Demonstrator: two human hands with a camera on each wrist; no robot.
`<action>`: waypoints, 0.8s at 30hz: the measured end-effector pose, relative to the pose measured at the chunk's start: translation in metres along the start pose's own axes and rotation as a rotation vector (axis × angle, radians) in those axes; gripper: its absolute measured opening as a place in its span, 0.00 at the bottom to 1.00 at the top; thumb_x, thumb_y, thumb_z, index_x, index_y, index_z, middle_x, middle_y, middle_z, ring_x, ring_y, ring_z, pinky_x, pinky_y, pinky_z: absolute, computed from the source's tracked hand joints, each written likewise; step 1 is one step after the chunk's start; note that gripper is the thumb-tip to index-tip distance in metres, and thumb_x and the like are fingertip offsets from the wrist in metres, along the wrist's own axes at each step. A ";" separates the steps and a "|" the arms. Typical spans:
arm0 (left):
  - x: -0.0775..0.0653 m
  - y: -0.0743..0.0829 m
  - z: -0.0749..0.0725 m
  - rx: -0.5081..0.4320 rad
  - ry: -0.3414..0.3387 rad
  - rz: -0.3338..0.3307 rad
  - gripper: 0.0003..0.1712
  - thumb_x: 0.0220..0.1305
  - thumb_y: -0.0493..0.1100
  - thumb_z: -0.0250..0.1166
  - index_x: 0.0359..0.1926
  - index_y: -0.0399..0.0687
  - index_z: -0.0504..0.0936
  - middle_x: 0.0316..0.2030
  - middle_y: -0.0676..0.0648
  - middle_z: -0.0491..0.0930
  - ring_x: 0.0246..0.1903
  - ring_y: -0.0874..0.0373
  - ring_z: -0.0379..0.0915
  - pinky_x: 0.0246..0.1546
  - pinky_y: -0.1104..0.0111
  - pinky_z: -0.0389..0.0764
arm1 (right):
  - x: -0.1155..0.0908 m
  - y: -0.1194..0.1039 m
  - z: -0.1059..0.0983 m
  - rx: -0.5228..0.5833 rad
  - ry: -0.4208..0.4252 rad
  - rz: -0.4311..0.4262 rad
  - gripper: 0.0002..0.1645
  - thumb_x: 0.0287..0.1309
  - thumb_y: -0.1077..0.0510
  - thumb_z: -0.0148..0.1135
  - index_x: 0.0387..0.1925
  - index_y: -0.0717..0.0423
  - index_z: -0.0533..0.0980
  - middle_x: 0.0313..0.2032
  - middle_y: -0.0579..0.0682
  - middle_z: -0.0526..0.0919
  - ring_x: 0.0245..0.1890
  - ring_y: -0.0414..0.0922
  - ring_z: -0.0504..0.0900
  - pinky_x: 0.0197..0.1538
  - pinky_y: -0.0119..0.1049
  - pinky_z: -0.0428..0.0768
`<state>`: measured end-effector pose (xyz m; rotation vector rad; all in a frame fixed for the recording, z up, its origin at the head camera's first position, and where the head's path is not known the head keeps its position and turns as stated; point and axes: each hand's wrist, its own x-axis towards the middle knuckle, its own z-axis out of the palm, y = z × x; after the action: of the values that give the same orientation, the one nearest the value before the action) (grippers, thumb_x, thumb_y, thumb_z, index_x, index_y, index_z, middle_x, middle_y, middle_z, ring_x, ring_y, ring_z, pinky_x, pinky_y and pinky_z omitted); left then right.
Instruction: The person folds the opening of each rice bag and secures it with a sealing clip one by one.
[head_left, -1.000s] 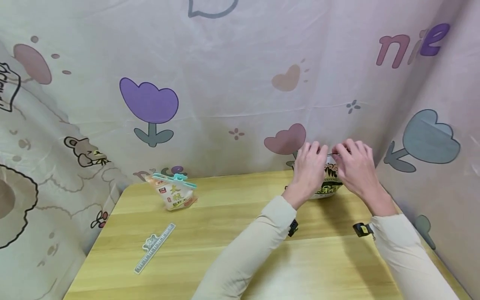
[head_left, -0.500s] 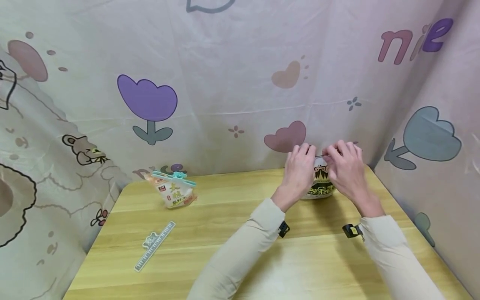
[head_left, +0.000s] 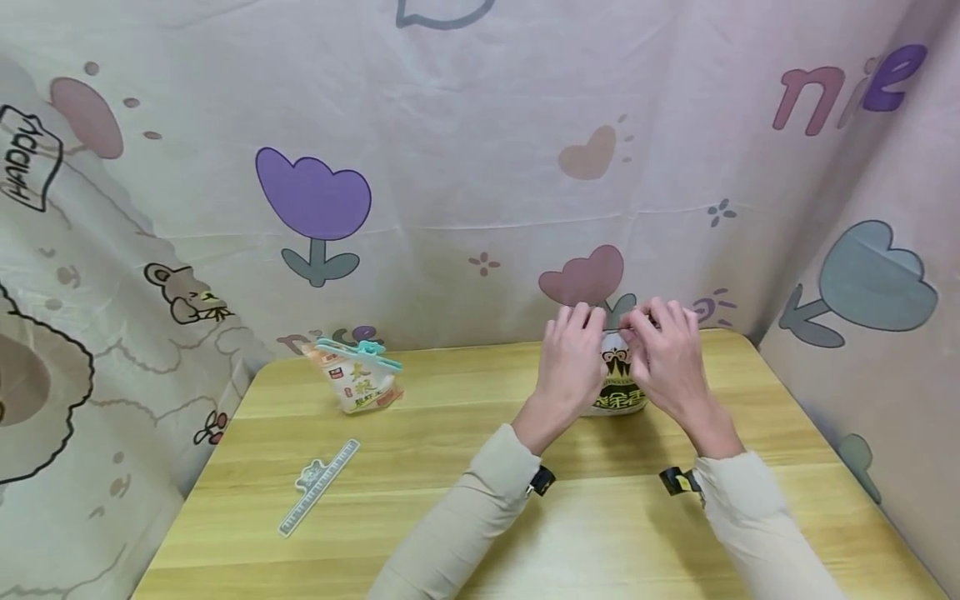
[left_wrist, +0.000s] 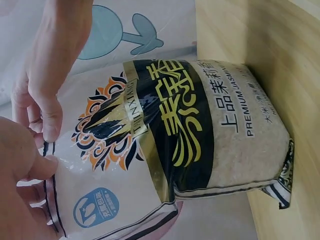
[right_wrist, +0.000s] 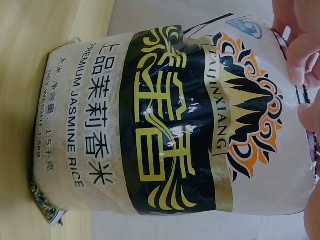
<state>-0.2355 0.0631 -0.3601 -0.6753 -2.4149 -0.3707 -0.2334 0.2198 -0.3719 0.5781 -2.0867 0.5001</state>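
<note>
A bag of jasmine rice [head_left: 617, 379] stands upright on the table, its black-and-gold label facing me. My left hand [head_left: 572, 360] pinches the top edge on the left side, thumb on the front face. At the right part of that same edge, my right hand [head_left: 667, 357] pinches the film between thumb and fingers. In the left wrist view the bag [left_wrist: 165, 130] has its top seam stretched between both hands. The right wrist view shows the bag's front [right_wrist: 165, 125], with the fingertips of the two hands close together on the rim. The bag's back is hidden.
A small snack bag [head_left: 360, 385], closed with a turquoise clip [head_left: 363, 354], stands at the back left of the wooden table [head_left: 450, 400]. Nearer lies a pale ruler-like sealing clip [head_left: 320, 487]. A patterned curtain [head_left: 442, 150] hangs behind and along both sides.
Both hands and the rice bag have shifted left and slightly nearer along the table, still gripping the top edge. The snack bag and loose clip stay put; the head view shifted slightly.
</note>
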 end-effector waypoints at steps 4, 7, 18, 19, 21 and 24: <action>-0.011 -0.011 -0.009 -0.039 0.009 -0.006 0.09 0.59 0.38 0.62 0.39 0.51 0.72 0.38 0.54 0.69 0.35 0.58 0.61 0.30 0.71 0.61 | 0.001 -0.016 0.007 0.031 0.001 -0.002 0.08 0.59 0.58 0.53 0.31 0.57 0.77 0.34 0.53 0.74 0.34 0.55 0.67 0.41 0.51 0.61; -0.019 -0.020 -0.017 -0.054 0.014 0.000 0.07 0.60 0.37 0.61 0.37 0.51 0.72 0.36 0.54 0.68 0.34 0.58 0.61 0.30 0.71 0.60 | 0.002 -0.028 0.011 0.049 -0.002 -0.003 0.08 0.59 0.58 0.53 0.30 0.56 0.77 0.34 0.53 0.74 0.34 0.54 0.67 0.41 0.51 0.61; -0.047 -0.047 -0.042 -0.120 0.064 0.013 0.08 0.60 0.34 0.62 0.35 0.49 0.71 0.33 0.53 0.67 0.32 0.58 0.60 0.30 0.72 0.61 | 0.004 -0.069 0.025 0.123 0.002 -0.011 0.06 0.59 0.58 0.55 0.29 0.55 0.77 0.35 0.51 0.74 0.36 0.53 0.68 0.42 0.49 0.60; -0.049 -0.049 -0.044 -0.122 0.069 0.011 0.08 0.60 0.34 0.62 0.35 0.49 0.71 0.33 0.53 0.67 0.32 0.58 0.60 0.30 0.72 0.61 | 0.004 -0.072 0.027 0.128 0.003 -0.013 0.06 0.59 0.58 0.55 0.29 0.54 0.76 0.35 0.51 0.74 0.36 0.53 0.68 0.42 0.49 0.60; -0.053 -0.054 -0.049 -0.126 0.074 0.006 0.07 0.60 0.34 0.61 0.35 0.49 0.72 0.33 0.52 0.68 0.32 0.57 0.61 0.30 0.71 0.62 | 0.005 -0.079 0.030 0.140 0.005 -0.016 0.06 0.60 0.58 0.55 0.29 0.54 0.76 0.34 0.51 0.74 0.36 0.52 0.68 0.42 0.49 0.60; -0.059 -0.060 -0.056 -0.138 0.074 -0.008 0.06 0.61 0.35 0.61 0.35 0.48 0.72 0.33 0.52 0.68 0.32 0.56 0.62 0.31 0.70 0.63 | 0.006 -0.089 0.034 0.156 0.001 -0.011 0.05 0.59 0.59 0.55 0.29 0.54 0.76 0.34 0.50 0.74 0.36 0.52 0.67 0.42 0.48 0.60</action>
<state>-0.2013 -0.0320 -0.3589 -0.6992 -2.3383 -0.5603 -0.2079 0.1273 -0.3728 0.6792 -2.0539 0.6610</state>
